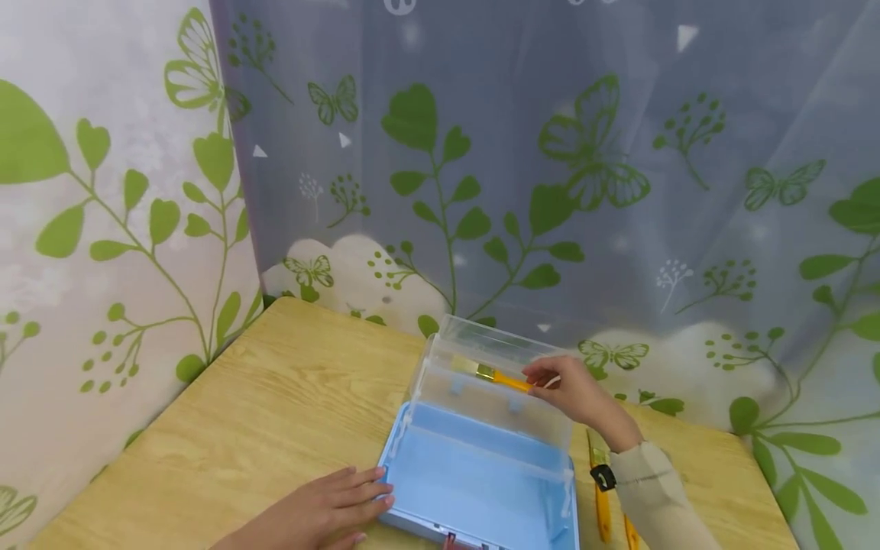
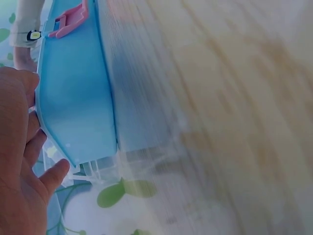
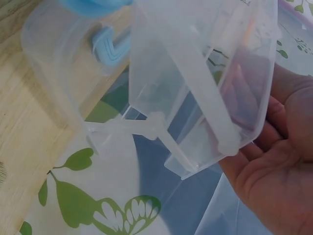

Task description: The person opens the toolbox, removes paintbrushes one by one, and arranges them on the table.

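Observation:
A light blue plastic box (image 1: 474,477) stands with its lid raised and a clear tray (image 1: 474,405) lifted up on hinged arms toward the back. My right hand (image 1: 574,393) holds a flat paintbrush (image 1: 510,381) by its orange handle, with its bristles pointing left, at the clear tray. In the right wrist view, the fingers show dimly through the tray's wall (image 3: 195,83). At the box's left edge, my left hand (image 1: 323,508) rests its extended fingertips on the rim. The left wrist view shows these fingers (image 2: 32,134) against the blue side.
Right of the box, under my right forearm, orange-handled brushes (image 1: 602,512) lie on the wood-grain table (image 1: 289,389). A pink latch (image 2: 73,22) sits on the box's front. Behind and to the left hangs a leaf-and-butterfly patterned curtain (image 1: 481,153).

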{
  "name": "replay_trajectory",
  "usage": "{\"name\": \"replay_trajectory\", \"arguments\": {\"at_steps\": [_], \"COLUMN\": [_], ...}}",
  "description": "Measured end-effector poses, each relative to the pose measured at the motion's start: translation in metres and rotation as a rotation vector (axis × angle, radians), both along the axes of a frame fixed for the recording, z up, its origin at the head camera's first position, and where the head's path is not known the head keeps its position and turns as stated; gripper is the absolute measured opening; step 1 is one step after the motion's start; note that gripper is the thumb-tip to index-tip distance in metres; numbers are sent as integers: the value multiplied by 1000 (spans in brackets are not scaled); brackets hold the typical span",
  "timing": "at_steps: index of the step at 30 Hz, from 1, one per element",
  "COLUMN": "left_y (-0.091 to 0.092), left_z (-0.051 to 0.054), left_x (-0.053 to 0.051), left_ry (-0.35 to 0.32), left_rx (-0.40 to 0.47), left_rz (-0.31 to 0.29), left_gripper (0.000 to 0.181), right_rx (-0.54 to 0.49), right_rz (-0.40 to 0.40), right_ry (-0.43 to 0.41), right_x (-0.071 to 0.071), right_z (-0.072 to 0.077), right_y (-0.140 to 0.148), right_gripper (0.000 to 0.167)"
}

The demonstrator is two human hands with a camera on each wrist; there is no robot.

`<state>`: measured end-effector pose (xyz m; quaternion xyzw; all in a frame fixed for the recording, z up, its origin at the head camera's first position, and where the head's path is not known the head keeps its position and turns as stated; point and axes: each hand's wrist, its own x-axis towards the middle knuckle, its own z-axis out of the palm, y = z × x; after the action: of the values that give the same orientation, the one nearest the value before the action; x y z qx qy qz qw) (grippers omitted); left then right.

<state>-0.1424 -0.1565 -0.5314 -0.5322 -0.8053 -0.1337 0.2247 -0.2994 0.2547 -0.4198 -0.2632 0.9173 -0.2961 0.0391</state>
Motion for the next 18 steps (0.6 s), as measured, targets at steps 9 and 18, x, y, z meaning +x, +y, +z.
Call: {"name": "replay_trajectory", "arguments": {"at_steps": [9,18], "left_y": [-1,-3], "left_z": [4,5], "left_x": [1,1], "left_ry": [0,67], "left_rx": [-46,-104], "left_rz": [-4,16], "left_gripper": [51,63], "right_rx": [41,129], "right_rz": [-33,27], "right_ry": [-4,58], "right_x": [3,-2], "right_z": [-2,3], "right_y": [0,0], "right_gripper": [22,14]}}
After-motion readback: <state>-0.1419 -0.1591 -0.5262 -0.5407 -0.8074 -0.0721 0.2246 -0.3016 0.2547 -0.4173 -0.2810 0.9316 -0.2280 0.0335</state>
